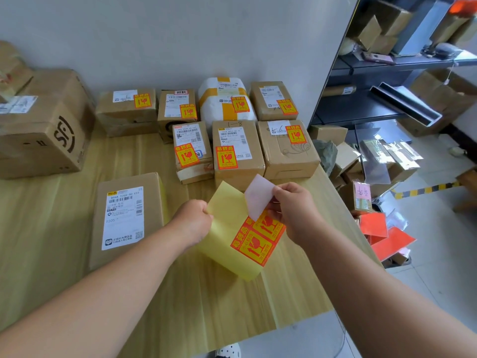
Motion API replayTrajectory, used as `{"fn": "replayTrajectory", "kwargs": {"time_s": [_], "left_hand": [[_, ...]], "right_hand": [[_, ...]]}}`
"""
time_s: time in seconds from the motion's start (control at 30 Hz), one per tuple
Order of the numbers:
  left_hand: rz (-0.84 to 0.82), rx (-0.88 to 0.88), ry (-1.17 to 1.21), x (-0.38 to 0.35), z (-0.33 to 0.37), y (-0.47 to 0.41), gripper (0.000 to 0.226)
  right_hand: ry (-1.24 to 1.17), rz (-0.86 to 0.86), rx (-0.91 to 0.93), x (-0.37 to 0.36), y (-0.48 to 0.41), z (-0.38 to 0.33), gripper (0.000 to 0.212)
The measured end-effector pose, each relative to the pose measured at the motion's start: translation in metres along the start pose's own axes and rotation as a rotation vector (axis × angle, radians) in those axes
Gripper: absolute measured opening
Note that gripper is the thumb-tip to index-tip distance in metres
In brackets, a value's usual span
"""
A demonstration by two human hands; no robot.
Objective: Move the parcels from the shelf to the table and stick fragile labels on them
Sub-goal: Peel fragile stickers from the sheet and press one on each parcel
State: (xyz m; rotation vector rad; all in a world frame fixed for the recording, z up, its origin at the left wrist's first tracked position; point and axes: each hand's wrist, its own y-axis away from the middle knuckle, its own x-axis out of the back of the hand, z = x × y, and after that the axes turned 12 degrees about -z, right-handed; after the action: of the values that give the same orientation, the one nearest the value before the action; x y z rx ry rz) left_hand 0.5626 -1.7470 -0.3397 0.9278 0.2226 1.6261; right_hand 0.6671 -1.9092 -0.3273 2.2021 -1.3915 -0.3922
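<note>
Left hand pinches the left edge of the yellow backing sheet, holding it above the table. Right hand pinches a fragile label by its right edge, with the pale adhesive side facing the camera and the label curled up off the sheet. Its lower edge sits at the sheet, and I cannot tell whether it is fully free. Two printed labels remain on the sheet below it. Target, by judgement: the brown parcel lying flat on the table with a white shipping label but no fragile sticker. It lies left of both hands, just beside the left wrist and further from the right hand, which carries the label. Long axis runs away from the person, tilted slightly right. The right hand would need to cross leftward over the sheet. Bare cardboard shows along the parcel's far and right margins. Seven labelled parcels stand at the wall, and more boxes remain on the shelf.
</note>
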Motion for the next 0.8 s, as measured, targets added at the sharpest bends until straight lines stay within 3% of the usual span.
{"fn": "replayTrajectory", "kwargs": {"time_s": [0.17, 0.47, 0.53, 0.6, 0.73, 0.8], "left_hand": [[0.019, 0.04, -0.048, -0.002, 0.001, -0.006, 0.028], [0.018, 0.095, -0.075, -0.002, 0.002, -0.026, 0.014], [0.029, 0.087, -0.099, -0.003, 0.007, -0.029, 0.055], [0.155, -0.026, -0.187, -0.004, 0.013, -0.026, 0.07], [0.303, -0.419, -0.302, -0.01, 0.032, -0.006, 0.024], [0.334, -0.524, -0.373, -0.013, 0.035, -0.001, 0.016]], "right_hand": [[-0.104, 0.051, -0.027, 0.009, -0.005, -0.001, 0.013], [-0.137, 0.176, 0.012, 0.01, -0.01, -0.008, 0.018], [-0.119, 0.156, 0.009, 0.005, -0.01, -0.007, 0.019], [-0.119, 0.124, 0.011, -0.002, -0.01, -0.005, 0.018], [-0.126, 0.044, 0.004, -0.02, -0.01, -0.003, 0.014], [-0.148, 0.006, 0.001, -0.029, -0.009, -0.003, 0.012]]}}
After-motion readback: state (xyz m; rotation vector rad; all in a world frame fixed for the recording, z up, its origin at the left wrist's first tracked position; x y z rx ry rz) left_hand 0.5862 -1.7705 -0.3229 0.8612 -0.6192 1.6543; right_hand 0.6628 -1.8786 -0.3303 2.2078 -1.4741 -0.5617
